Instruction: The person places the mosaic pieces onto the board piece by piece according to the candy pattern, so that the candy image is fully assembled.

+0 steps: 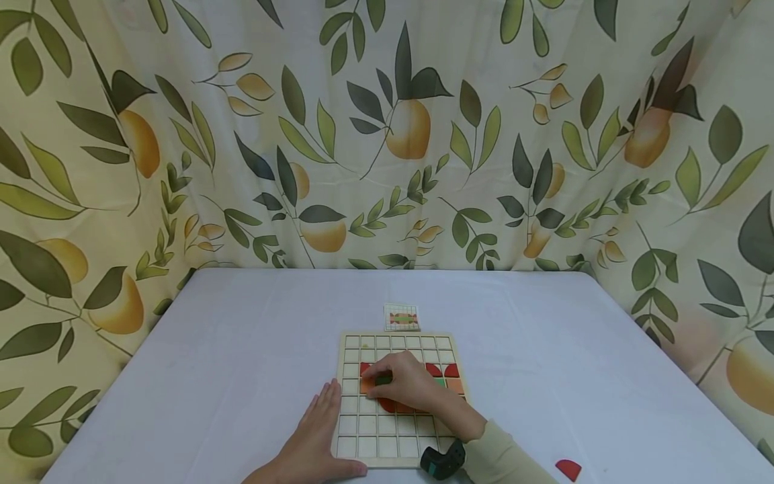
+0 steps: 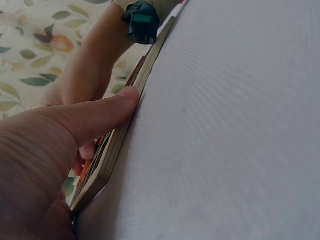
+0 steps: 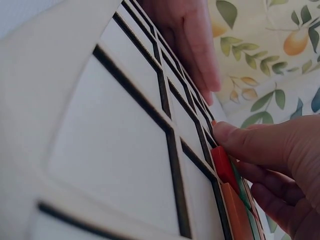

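A square wooden grid board lies on the table. My left hand rests along its left side with straight fingers, its thumb on the board's near edge. Over the middle rows, my right hand pinches an orange tile at the left of the grid between thumb and fingers. Red quarter-round tiles and another orange tile sit in cells on the right side. Red and orange tiles also show below the thumb in the right wrist view. My right hand hides part of the pattern.
A small pattern card lies just beyond the board's far edge. One loose red tile is on the white table at the near right. A curtain with a fruit print hangs behind the table.
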`<state>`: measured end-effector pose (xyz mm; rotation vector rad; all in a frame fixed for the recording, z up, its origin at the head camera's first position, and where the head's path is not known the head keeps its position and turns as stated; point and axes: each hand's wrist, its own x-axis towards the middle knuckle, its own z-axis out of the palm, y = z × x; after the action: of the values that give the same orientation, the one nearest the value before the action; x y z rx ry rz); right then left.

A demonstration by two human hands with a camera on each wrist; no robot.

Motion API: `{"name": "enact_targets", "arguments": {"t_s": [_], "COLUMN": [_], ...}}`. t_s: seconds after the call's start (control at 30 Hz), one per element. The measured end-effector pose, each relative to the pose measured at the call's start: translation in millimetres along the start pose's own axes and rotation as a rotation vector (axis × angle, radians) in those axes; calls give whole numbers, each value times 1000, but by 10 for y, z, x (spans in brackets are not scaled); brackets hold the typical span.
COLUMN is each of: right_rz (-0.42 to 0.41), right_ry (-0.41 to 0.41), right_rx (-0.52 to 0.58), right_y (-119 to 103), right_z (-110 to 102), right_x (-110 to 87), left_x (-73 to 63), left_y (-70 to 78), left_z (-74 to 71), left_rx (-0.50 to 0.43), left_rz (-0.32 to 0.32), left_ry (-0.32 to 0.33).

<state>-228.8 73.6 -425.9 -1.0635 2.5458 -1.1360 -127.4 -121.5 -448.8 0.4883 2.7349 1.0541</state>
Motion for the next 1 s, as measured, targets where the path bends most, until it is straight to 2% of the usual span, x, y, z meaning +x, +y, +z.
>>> {"name": "enact_targets", "arguments": {"t_s": [0.43, 0.7, 0.83, 1.0], "right_rz": [-52, -50, -48, -62], "right_ry": [8, 4, 24, 48], "right_rx": [-18, -93, -111, -82], "right_y": [-24, -16, 1, 5], "right_z": [-67, -164, -214, -298], "right_x": [-60, -239, -355, -489], "left_x": [8, 24, 17, 9], "left_y": [17, 31, 28, 21], "left_z": [1, 11, 13, 12], "left_rx": [-5, -27, -31, -34], "left_rz": [-10, -59, -40, -32], "left_ry": [-2, -6, 4, 10]}}
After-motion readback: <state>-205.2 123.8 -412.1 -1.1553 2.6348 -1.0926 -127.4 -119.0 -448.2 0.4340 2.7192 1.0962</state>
